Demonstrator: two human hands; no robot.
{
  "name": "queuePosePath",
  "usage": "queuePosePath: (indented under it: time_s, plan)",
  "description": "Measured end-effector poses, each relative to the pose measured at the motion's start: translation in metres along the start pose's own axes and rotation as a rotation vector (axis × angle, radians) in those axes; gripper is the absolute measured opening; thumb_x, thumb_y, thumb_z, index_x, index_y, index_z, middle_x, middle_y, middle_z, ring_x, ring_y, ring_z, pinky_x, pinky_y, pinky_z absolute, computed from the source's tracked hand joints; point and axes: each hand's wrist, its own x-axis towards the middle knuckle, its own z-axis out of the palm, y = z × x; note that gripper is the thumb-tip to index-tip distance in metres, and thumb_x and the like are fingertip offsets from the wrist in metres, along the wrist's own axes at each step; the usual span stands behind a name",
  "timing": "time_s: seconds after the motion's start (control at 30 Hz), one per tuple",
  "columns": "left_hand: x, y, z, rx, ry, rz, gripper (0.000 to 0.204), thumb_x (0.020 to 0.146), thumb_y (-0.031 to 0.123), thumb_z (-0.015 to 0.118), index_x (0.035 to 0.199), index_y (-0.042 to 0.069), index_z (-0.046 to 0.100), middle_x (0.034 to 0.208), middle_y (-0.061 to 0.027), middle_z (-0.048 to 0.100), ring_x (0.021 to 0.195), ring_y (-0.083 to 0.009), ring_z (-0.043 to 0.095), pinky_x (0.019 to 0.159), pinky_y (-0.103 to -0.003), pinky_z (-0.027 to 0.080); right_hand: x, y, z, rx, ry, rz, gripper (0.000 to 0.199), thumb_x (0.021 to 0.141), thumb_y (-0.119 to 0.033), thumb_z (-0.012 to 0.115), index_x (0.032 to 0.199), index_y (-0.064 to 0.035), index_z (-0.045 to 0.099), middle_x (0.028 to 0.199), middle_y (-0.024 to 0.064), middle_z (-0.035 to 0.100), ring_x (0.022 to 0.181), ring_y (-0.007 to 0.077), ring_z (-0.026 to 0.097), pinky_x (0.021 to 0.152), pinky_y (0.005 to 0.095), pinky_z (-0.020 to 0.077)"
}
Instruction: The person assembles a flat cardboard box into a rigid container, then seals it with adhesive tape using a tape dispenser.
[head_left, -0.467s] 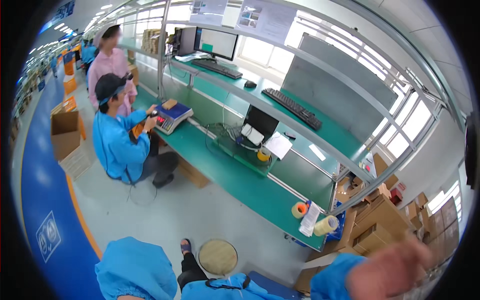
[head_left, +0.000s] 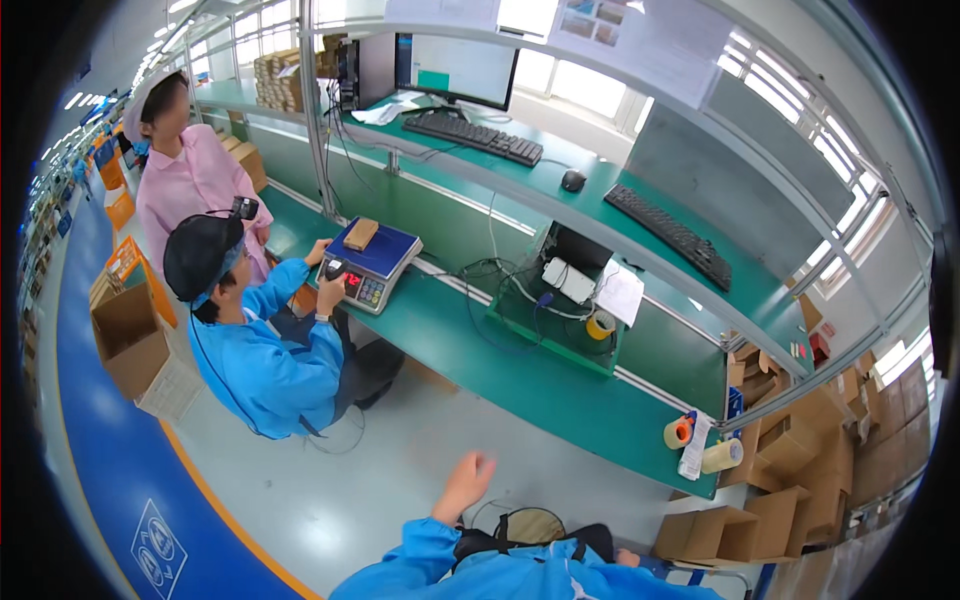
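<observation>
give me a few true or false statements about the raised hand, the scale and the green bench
1. The raised hand holds a tape roll. False: it is empty, fingers loosely curled, in the air above the floor.
2. A small brown box lies on the blue-topped scale. True.
3. The seated co-worker in blue has both hands at the scale. True.
4. The tape rolls sit on the upper shelf beside the keyboard. False: they stand at the near end of the green bench.
5. The cardboard boxes past the bench end are stacked on the scale. False: they are piled on the floor.
</observation>
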Motion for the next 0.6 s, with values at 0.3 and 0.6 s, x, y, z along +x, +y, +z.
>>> queuePosePath:
  time_s: [0.3, 0.6]
  plan:
    - [-0.027, -0.166, 0.097, 0.314, -0.483, -0.706, 0.096, 0.086, 0.063, 0.061, 0.152, -0.005, 0.043, 0.154, -0.0352, 0.043, 0.141, -0.0495, 0.046, 0.117, -0.050, 0.041, 0.082, -0.015, -0.043, 0.030, -0.151, 0.071, 0.036, 0.090, -0.020, 0.064, 0.124, -0.0108, 0.072, 0.121, 0.0183, 0.073, 0.110, 0.0387, 0.069, 0.093, 0.0476, 0.0546]
    - [0.081, -0.214, 0.192, 0.619, 0.155, -0.565, 0.085, 0.080, 0.058, 0.075, 0.138, 0.003, 0.048, 0.145, -0.0206, 0.051, 0.139, -0.0390, 0.043, 0.110, -0.064, 0.036, 0.365, -0.073, -0.150, 0.980, 0.874, 0.113, 0.014, 0.089, -0.012, 0.066, 0.096, -0.0029, 0.057, 0.084, 0.0115, 0.058, 0.079, 0.0266, 0.058, 0.076, 0.0413, 0.0484]
